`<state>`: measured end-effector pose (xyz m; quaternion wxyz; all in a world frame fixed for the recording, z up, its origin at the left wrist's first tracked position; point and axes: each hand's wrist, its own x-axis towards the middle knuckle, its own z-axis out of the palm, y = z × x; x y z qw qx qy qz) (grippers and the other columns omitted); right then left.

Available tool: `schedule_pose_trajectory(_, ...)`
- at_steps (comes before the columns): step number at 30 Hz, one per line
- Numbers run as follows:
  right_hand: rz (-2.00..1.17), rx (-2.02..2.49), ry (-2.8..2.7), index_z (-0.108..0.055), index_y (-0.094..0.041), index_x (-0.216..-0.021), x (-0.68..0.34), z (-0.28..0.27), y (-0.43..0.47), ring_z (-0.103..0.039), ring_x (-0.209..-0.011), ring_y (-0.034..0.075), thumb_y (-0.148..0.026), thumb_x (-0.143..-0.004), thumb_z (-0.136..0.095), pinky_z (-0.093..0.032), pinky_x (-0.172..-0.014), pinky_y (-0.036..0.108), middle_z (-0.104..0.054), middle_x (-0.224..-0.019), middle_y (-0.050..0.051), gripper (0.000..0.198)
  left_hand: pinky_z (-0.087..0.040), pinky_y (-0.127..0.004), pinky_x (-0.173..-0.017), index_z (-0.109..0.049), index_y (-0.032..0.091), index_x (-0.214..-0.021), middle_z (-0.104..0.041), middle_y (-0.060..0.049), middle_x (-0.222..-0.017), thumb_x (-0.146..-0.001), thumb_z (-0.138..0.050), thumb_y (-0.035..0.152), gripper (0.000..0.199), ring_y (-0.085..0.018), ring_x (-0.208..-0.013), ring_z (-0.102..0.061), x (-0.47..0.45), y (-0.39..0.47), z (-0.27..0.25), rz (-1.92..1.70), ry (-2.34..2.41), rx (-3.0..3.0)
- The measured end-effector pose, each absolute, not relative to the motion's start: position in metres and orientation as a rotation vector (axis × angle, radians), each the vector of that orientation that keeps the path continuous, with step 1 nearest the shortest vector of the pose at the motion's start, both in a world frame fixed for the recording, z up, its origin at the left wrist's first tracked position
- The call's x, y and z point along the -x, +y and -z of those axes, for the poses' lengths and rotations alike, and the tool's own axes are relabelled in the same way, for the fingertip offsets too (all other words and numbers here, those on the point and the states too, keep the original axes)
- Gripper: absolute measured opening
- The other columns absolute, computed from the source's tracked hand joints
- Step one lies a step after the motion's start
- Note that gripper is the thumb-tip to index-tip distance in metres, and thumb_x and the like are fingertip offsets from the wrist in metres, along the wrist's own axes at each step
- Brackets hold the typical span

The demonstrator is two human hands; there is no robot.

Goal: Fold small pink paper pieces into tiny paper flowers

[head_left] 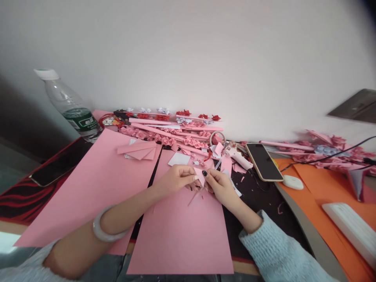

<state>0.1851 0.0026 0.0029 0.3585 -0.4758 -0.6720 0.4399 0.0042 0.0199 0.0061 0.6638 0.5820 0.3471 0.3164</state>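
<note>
A small folded piece of pink paper [200,176] is pinched between both of my hands, above a large pink sheet [182,239]. My left hand [180,178] grips its left side with thumb and fingers. My right hand [219,184] holds the right side, the thumb with its dark nail on top. A thin strip [195,197] points down and left below the fingers; I cannot tell whether it is held. Just behind my hands lie a white paper square [178,159] and a pale glue gun [237,155].
Paper flowers on pink stems [164,133] are heaped along the wall. A water bottle [73,105] stands at the left, near folded pink papers [138,149]. A phone [264,161], a white case [293,182] and orange sheets [317,192] lie at the right, with a black cable above.
</note>
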Motion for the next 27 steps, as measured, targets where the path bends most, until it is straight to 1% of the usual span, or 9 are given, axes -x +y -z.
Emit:
schedule_pose_trajectory(5,-1.130,1.193,-1.679,-0.048,-0.017,-0.073,-0.1864,-0.0032,0.0057,-0.035,-0.045,0.007,-0.031,-0.084,-0.052,-0.026,-0.044,0.019,-0.041,-0.052,-0.006,0.018,-0.051,-0.027,-0.061,-0.059,0.010,-0.077,-0.069,-0.009,-0.076,-0.079,-0.056,0.026,0.017,-0.013,-0.060,-0.062,-0.0051,0.0167,-0.0057,-0.646,0.711,-1.360)
schedule_pose_trajectory(7,-1.109,1.189,-1.671,-0.050,-0.017,-0.073,-0.1872,-0.0022,0.0063,-0.034,-0.045,0.007,-0.028,-0.082,-0.056,-0.026,-0.043,0.019,-0.040,-0.053,-0.006,0.016,-0.050,-0.026,-0.060,-0.058,0.011,-0.078,-0.067,-0.007,-0.074,-0.080,-0.056,0.026,0.015,-0.012,-0.059,-0.062,-0.0048,0.0162,-0.0052,-0.658,0.704,-1.357)
schedule_pose_trajectory(11,-1.168,1.166,-1.570,-0.049,-0.017,-0.074,-0.1862,0.0003,0.0059,-0.035,-0.041,0.006,-0.027,-0.082,-0.055,-0.026,-0.040,0.017,-0.042,-0.050,-0.007,0.014,-0.050,-0.024,-0.060,-0.057,0.012,-0.079,-0.063,-0.003,-0.070,-0.081,-0.055,0.026,0.014,-0.011,-0.058,-0.060,-0.0046,0.0166,-0.0058,-0.723,0.701,-1.376)
schedule_pose_trajectory(15,-1.338,1.101,-1.478,-0.045,-0.019,-0.080,-0.1823,0.0008,0.0032,-0.038,-0.033,0.005,-0.029,-0.084,-0.050,-0.024,-0.034,0.016,-0.051,-0.051,-0.007,0.011,-0.052,-0.028,-0.065,-0.057,0.012,-0.084,-0.066,-0.006,-0.078,-0.079,-0.058,0.028,0.016,-0.014,-0.066,-0.064,-0.0063,0.0163,-0.0062,-0.732,0.695,-1.346)
schedule_pose_trajectory(17,-1.346,1.100,-1.498,-0.044,-0.020,-0.083,-0.1812,0.0001,0.0014,-0.039,-0.033,0.006,-0.027,-0.085,-0.048,-0.026,-0.034,0.016,-0.051,-0.051,-0.007,0.008,-0.053,-0.031,-0.067,-0.057,0.012,-0.081,-0.067,-0.006,-0.075,-0.078,-0.060,0.029,0.018,-0.016,-0.068,-0.065,-0.0070,0.0163,-0.0057,-0.720,0.725,-1.306)
schedule_pose_trajectory(19,-1.266,1.104,-1.559,-0.045,-0.021,-0.089,-0.1812,-0.0011,0.0002,-0.041,-0.036,0.006,-0.023,-0.084,-0.048,-0.030,-0.037,0.016,-0.049,-0.051,-0.008,0.006,-0.053,-0.031,-0.067,-0.058,0.012,-0.078,-0.067,-0.005,-0.070,-0.077,-0.061,0.030,0.018,-0.016,-0.065,-0.066,-0.0073,0.0169,-0.0051,-0.714,0.778,-1.285)
schedule_pose_trajectory(21,-1.111,1.102,-1.644,-0.047,-0.021,-0.101,-0.1824,-0.0025,-0.0003,-0.045,-0.044,0.008,-0.018,-0.084,-0.048,-0.035,-0.042,0.018,-0.049,-0.056,-0.007,0.017,-0.053,-0.029,-0.066,-0.060,0.011,-0.077,-0.067,-0.005,-0.068,-0.076,-0.062,0.029,0.018,-0.015,-0.062,-0.065,-0.0072,0.0180,-0.0049,-0.708,0.814,-1.274)
schedule_pose_trajectory(24,-0.829,1.121,-1.779,-0.049,-0.022,-0.117,-0.1852,-0.0042,0.0003,-0.052,-0.059,0.010,-0.013,-0.083,-0.046,-0.042,-0.052,0.021,-0.057,-0.076,0.000,0.035,-0.053,-0.026,-0.061,-0.062,0.011,-0.075,-0.066,-0.004,-0.066,-0.077,-0.061,0.027,0.017,-0.013,-0.058,-0.064,-0.0072,0.0197,-0.0057,-0.695,0.818,-1.264)
schedule_pose_trajectory(27,-0.624,1.134,-1.881,-0.055,-0.024,-0.119,-0.1874,-0.0059,0.0012,-0.056,-0.070,0.013,-0.011,-0.083,-0.046,-0.047,-0.060,0.025,-0.062,-0.089,0.004,0.039,-0.051,-0.024,-0.058,-0.062,0.010,-0.073,-0.064,-0.003,-0.063,-0.077,-0.060,0.025,0.016,-0.011,-0.055,-0.062,-0.0074,0.0204,-0.0077,-0.687,0.809,-1.274)
